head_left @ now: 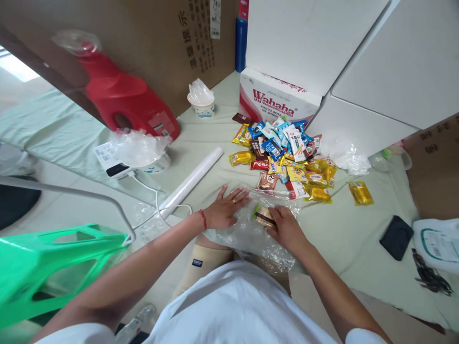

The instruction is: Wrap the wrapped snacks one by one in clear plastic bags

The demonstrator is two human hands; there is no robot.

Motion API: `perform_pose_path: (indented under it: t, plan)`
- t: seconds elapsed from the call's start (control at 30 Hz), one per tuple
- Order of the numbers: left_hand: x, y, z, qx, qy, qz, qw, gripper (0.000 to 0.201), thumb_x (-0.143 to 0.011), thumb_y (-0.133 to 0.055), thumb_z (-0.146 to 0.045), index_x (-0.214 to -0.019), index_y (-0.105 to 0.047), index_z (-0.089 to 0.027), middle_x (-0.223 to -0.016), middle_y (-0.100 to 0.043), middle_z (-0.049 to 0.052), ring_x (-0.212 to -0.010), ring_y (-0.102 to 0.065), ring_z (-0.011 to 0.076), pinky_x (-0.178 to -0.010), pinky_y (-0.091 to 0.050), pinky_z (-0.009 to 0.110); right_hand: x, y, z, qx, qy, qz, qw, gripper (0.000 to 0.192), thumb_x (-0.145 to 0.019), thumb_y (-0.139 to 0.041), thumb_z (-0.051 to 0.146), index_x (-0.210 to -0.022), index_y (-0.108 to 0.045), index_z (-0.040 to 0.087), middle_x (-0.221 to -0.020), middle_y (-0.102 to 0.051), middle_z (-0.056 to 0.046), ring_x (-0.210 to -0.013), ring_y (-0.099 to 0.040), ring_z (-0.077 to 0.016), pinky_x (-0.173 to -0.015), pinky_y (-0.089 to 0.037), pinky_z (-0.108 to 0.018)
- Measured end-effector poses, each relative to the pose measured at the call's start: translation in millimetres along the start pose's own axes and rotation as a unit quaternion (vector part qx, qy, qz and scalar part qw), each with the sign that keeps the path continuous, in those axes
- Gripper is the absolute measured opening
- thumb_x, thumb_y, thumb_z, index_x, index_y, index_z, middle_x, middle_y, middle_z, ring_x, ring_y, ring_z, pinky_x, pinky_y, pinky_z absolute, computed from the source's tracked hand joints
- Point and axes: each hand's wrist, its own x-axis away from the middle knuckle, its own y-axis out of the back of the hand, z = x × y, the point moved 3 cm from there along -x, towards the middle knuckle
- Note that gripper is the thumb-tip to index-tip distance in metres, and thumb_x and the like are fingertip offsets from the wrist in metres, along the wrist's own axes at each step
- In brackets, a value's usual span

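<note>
While the left hand (226,209) lies flat with fingers spread on a crumpled clear plastic bag (251,234), the right hand (287,228) has its fingers closed round a small brown-and-cream wrapped snack with a green end (264,216). That snack sits on top of the clear bag, just in front of the person's lap, between the two hands. A red cord circles the left wrist and a ring shows on one left finger.

Just beyond the bag lies a heap of small wrapped snacks in yellow, blue, red and white packets (287,157). One yellow packet (360,192) lies apart to the right of the heap. A white-and-red cardboard carton printed "Wahaha" (276,98) stands behind the heap. A white paper roll (191,181) lies left of the heap, near the left hand. A large red plastic jug (125,95) stands at far left, well apart. A black wallet-like pouch (396,237) lies at right on the pale green cloth (340,234).
</note>
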Motion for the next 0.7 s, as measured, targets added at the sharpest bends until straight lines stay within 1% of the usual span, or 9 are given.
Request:
perform_pose_path:
  t: [0.07, 0.13, 0.2, 0.27, 0.3, 0.37, 0.43, 0.53, 0.7]
  plan:
    - [2, -2.6, 0, 0.008, -0.006, -0.044, 0.999, 0.073, -0.097, -0.044, -0.033, -0.166, -0.019, -0.033, -0.173, -0.021, 0.006, -0.161, -0.015, 0.0319, -0.124, 0.004, 0.069, -8, 6, -4, -0.035, 0.028, 0.013, 0.999, 0.044, -0.092, -0.07, 0.035, -0.132, -0.064, 0.019, -0.123, -0.064, -0.014, -0.112, -0.059, -0.0278, -0.098, -0.05, -0.04]
    - [3, -5.2, -3, 0.008, 0.007, -0.103, 0.995, 0.06, -0.105, -0.033, -0.038, -0.164, -0.027, -0.033, -0.17, -0.031, 0.006, -0.16, -0.023, 0.029, -0.125, 0.004, 0.065, -24, 25, -14, -0.062, 0.038, -0.008, 0.997, 0.035, -0.099, -0.058, 0.038, -0.128, -0.067, 0.021, -0.117, -0.068, -0.012, -0.106, -0.063, -0.0256, -0.095, -0.051, -0.037]
    - [4, -8.0, -8, -0.004, 0.025, -0.148, 0.989, 0.056, -0.108, -0.029, -0.043, -0.162, -0.033, -0.031, -0.168, -0.036, 0.007, -0.158, -0.028, 0.0279, -0.126, 0.007, 0.064, -50, 53, -30, -0.024, 0.011, -0.079, 0.996, 0.036, -0.103, -0.048, 0.036, -0.129, -0.067, 0.02, -0.116, -0.07, -0.013, -0.106, -0.063, -0.0274, -0.096, -0.05, -0.04]
    - [4, -10.6, -13, -0.02, 0.033, -0.168, 0.985, 0.056, -0.108, -0.03, -0.046, -0.162, -0.035, -0.03, -0.167, -0.037, 0.008, -0.157, -0.03, 0.0278, -0.126, 0.007, 0.064, -82, 80, -46, 0.058, -0.015, -0.153, 0.986, 0.044, -0.1, -0.049, 0.033, -0.139, -0.062, 0.015, -0.129, -0.066, -0.018, -0.117, -0.057, -0.033, -0.104, -0.045, -0.046]
    - [4, -11.4, -14, -0.027, 0.034, -0.172, 0.984, 0.057, -0.108, -0.031, -0.047, -0.161, -0.036, -0.03, -0.167, -0.038, 0.008, -0.157, -0.03, 0.0279, -0.126, 0.006, 0.063, -99, 90, -53, 0.093, -0.02, -0.168, 0.981, 0.052, -0.098, -0.052, 0.033, -0.147, -0.055, 0.013, -0.139, -0.061, -0.019, -0.123, -0.054, -0.0354, -0.107, -0.043, -0.048]
    - [4, -12.0, -16, -0.038, 0.037, -0.176, 0.983, 0.057, -0.108, -0.031, -0.049, -0.161, -0.037, -0.03, -0.166, -0.038, 0.008, -0.157, -0.031, 0.0277, -0.127, 0.004, 0.063, -129, 100, -66, 0.135, -0.023, -0.148, 0.979, 0.068, -0.095, -0.057, 0.034, -0.157, -0.042, 0.01, -0.153, -0.05, -0.02, -0.131, -0.049, -0.038, -0.11, -0.041, -0.049]
    - [4, -11.8, -15, -0.045, 0.038, -0.177, 0.982, 0.057, -0.108, -0.031, -0.05, -0.161, -0.037, -0.031, -0.166, -0.039, 0.008, -0.156, -0.032, 0.0274, -0.127, 0.002, 0.062, -148, 101, -77, 0.153, -0.02, -0.106, 0.982, 0.071, -0.095, -0.057, 0.038, -0.158, -0.04, 0.009, -0.154, -0.049, -0.02, -0.131, -0.049, -0.038, -0.109, -0.042, -0.048]
    - [5, -11.4, -15, -0.046, 0.037, -0.181, 0.982, 0.056, -0.107, -0.032, -0.05, -0.16, -0.038, -0.031, -0.166, -0.039, 0.007, -0.156, -0.033, 0.0272, -0.128, 0.001, 0.062, -147, 94, -91, 0.162, -0.003, -0.083, 0.983, 0.06, -0.098, -0.053, 0.039, -0.151, -0.051, 0.011, -0.146, -0.057, -0.018, -0.124, -0.055, -0.0352, -0.107, -0.045, -0.045]
    - [5, -10.4, -15, -0.036, 0.036, -0.186, 0.981, 0.056, -0.107, -0.032, -0.05, -0.16, -0.039, -0.031, -0.167, -0.038, 0.006, -0.156, -0.032, 0.0271, -0.128, 0.002, 0.062, -103, 81, -118, 0.161, 0.021, -0.1, 0.982, 0.053, -0.097, -0.052, 0.033, -0.146, -0.056, 0.013, -0.146, -0.057, -0.017, -0.119, -0.057, -0.0333, -0.106, -0.046, -0.048]
